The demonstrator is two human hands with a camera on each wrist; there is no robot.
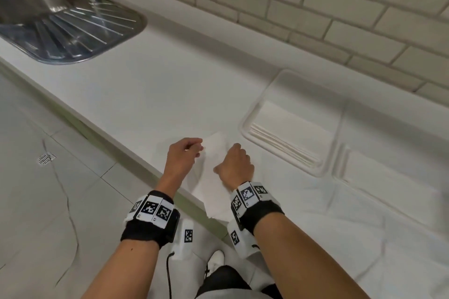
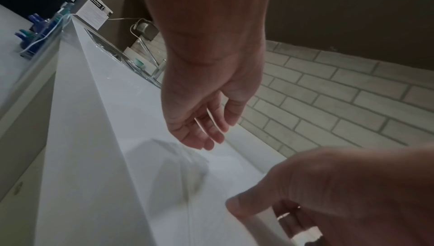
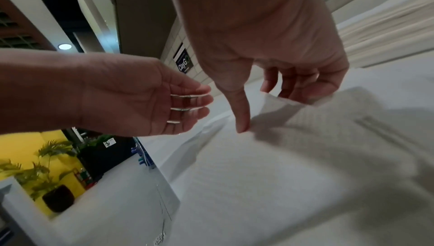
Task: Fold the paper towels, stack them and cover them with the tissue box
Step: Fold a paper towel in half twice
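Take gently by its far corners the soft, thin, very light paper towel (image 1: 213, 178) lying at the near edge of the table (image 1: 170, 85), near the stack of folded towels (image 1: 289, 133), with the right hand (image 1: 237, 165) grip pinching its raised far edge and the left hand (image 1: 182, 155) loose, holding nothing.

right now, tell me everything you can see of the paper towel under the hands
The paper towel is a white, faintly textured sheet lying on the counter, its near end hanging over the front edge. The right hand lifts its far edge, fingers curled on it; the left hand hovers open beside it, not touching.
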